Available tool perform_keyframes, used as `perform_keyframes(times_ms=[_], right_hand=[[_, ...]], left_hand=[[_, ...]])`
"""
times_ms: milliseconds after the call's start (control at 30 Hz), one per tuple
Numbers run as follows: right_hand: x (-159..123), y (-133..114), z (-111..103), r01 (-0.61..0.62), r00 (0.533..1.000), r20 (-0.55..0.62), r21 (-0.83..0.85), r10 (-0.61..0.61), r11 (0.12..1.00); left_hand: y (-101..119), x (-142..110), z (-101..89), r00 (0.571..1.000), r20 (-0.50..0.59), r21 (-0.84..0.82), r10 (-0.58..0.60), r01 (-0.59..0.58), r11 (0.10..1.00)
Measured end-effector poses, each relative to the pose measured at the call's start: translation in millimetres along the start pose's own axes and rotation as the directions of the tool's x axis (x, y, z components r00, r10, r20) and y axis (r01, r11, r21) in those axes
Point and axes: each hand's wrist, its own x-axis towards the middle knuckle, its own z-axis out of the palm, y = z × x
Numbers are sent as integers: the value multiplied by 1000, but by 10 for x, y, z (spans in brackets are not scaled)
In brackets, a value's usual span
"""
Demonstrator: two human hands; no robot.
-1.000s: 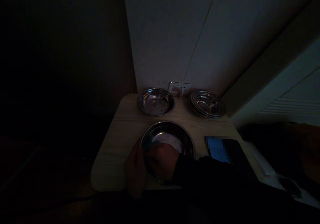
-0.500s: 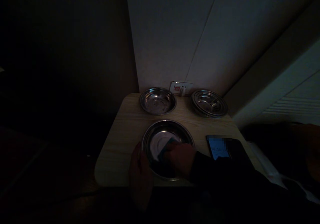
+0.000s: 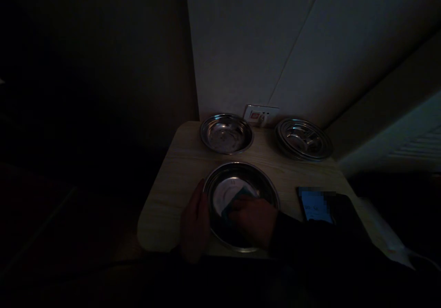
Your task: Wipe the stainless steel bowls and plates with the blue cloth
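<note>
The scene is very dark. A steel bowl [image 3: 262,179] sits at the near middle of a small wooden table [image 3: 172,179]. My left hand [image 3: 195,223] curls against the bowl's left rim. My right hand [image 3: 253,218] is inside the bowl, fingers closed on a bluish cloth or sponge [image 3: 234,202] pressed to the bowl's bottom. My dark sleeve runs off to the lower right.
A second steel bowl [image 3: 226,133] stands at the back left of the table, and a stack of steel plates [image 3: 303,139] at the back right. A lit phone [image 3: 315,204] lies at the right. A wall socket [image 3: 261,114] sits behind the bowls.
My right hand has slid from the bowl's left side toward its right with the cloth. The left hand stays on the rim. The view has shifted slightly.
</note>
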Motion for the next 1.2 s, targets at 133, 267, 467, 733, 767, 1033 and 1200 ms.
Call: perform_keyframes(times_ms=[133, 267, 467, 733, 767, 1033, 1200], right_hand=[[324, -26, -23, -92, 990, -110, -3, 91, 996], [573, 12, -140, -223, 961, -169, -1, 219, 975], [359, -58, -126, -68, 997, -43, 31, 69, 997], [463, -27, -153, -203, 973, -105, 32, 205, 979], [471, -36, -156, -203, 974, -99, 27, 205, 979], [431, -46, -194, -202, 977, -71, -18, 200, 979], [401, -56, -207, -120, 993, -12, -35, 120, 992]], left_hand=[[-32, -11, -6, 1000, 15, -5, 8, -8, 1000], [-80, -3, 16, 997, -33, -7, 77, -77, 997], [-69, -31, 85, 991, -125, -35, 40, -45, 998], [-46, -40, 72, 995, -69, -41, 75, -78, 996], [-49, -44, 79, 993, -84, -35, 78, -81, 996], [-63, -77, 124, 989, -133, -25, 70, -74, 997], [-61, -78, 124, 990, -132, -49, 53, -60, 997]])
